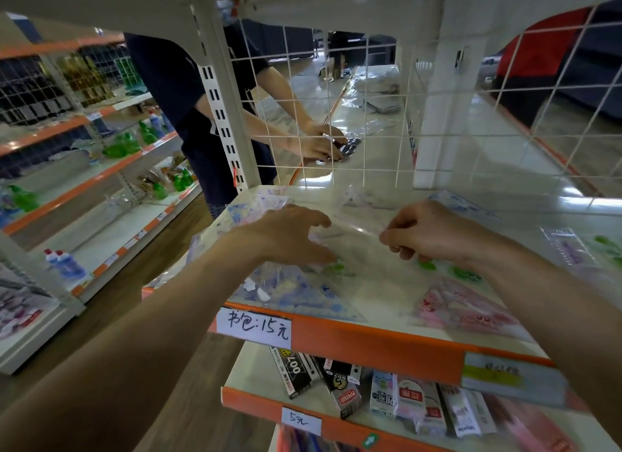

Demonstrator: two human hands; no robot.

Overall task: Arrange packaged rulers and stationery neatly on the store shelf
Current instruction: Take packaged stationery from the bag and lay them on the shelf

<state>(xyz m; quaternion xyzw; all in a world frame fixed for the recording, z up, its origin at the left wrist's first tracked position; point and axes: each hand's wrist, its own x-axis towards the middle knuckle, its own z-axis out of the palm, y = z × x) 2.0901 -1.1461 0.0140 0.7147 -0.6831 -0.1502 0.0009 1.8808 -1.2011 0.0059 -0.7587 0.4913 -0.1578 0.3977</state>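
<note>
A clear plastic ruler pack with green print [356,246] lies on the white shelf [380,293] between my hands. My right hand [427,233] pinches its clear upper edge. Fingers spread, my left hand [289,236] presses flat on the pack's left side. A blue-patterned ruler pack [292,290] lies in front of my left hand at the shelf's front edge. To the front right there is a pink ruler pack [461,307]. Another blue pack [249,209] sits at the back left, and a purple pack [568,249] at the far right.
A wire mesh panel [336,115] backs the shelf. Behind it another person's hands [319,142] handle a dark item. Boxed pens [370,387] fill the shelf below. The orange front rail carries a handwritten price label [254,327]. Shelves with green bottles [121,145] line the aisle on the left.
</note>
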